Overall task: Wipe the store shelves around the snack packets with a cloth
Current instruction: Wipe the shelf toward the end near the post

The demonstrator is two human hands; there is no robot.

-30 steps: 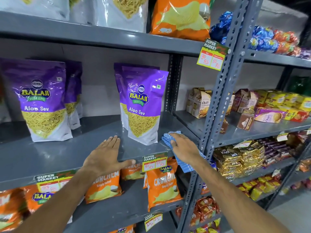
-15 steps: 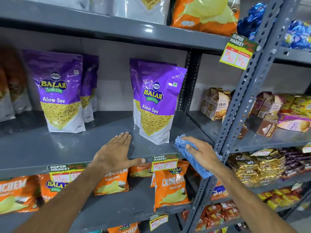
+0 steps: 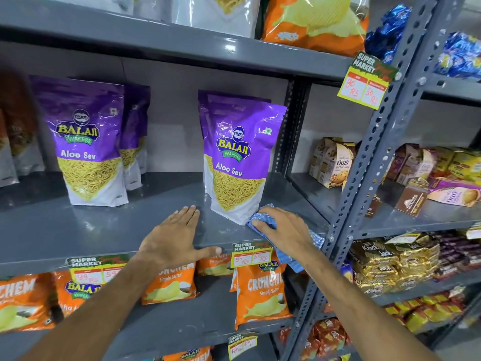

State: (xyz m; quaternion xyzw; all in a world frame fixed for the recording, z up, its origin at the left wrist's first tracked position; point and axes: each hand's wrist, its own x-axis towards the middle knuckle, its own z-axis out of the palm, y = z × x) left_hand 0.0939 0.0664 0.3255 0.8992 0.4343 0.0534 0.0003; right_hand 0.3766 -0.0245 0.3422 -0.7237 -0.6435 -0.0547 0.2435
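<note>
The grey metal shelf (image 3: 104, 230) carries purple Aloo Sev packets: one group on the left (image 3: 86, 142) and one upright stack right of centre (image 3: 239, 157). My right hand (image 3: 283, 230) presses a blue checked cloth (image 3: 260, 220) onto the shelf at the foot of the right packet; the cloth's tail hangs over the front edge. My left hand (image 3: 174, 238) lies flat on the shelf just left of that packet, fingers spread, thumb over the front lip.
A perforated grey upright (image 3: 369, 178) stands right of the cloth. Price tags (image 3: 251, 254) hang on the shelf lip. Orange crisp packets (image 3: 257, 295) fill the shelf below. Biscuit boxes (image 3: 333, 162) and more snacks sit in the right bay.
My right hand has slid the cloth leftward along the shelf front, up to the base of the right packet. My left hand stays flat in place. The view has shifted left.
</note>
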